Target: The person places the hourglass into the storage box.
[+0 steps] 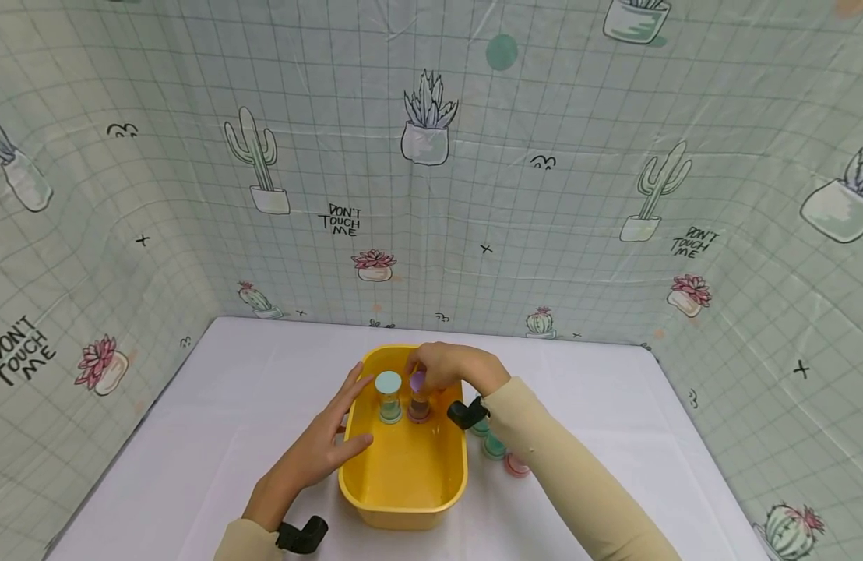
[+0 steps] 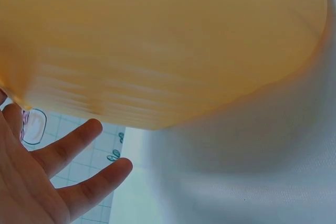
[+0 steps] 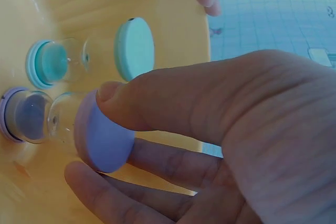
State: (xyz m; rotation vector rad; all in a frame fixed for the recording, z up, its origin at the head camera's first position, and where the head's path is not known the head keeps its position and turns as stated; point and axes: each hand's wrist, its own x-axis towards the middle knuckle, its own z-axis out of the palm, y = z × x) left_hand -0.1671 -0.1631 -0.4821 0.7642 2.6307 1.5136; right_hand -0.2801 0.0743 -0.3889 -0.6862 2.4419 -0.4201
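Note:
Inside a yellow plastic tub [image 1: 403, 475], two sand timers stand upright side by side. One is the mint-capped sand timer [image 1: 389, 383], with green sand in its lower bulb; the other is the purple-capped sand timer [image 3: 107, 139], with dark sand at its bottom. My right hand [image 1: 445, 366] reaches over the tub and holds the purple sand timer by its top cap, thumb on one side and fingers around the other. Against the tub's left side rests my left hand [image 1: 322, 448], fingers spread and mostly straight, thumb over the rim.
Outside the tub on the right, partly beneath my right forearm, are more sand timers: a green one [image 1: 494, 446] and a pink one [image 1: 517, 466] among them. A white-covered table [image 1: 263, 374] meets a cactus-print curtain [image 1: 473, 195] at the back and sides.

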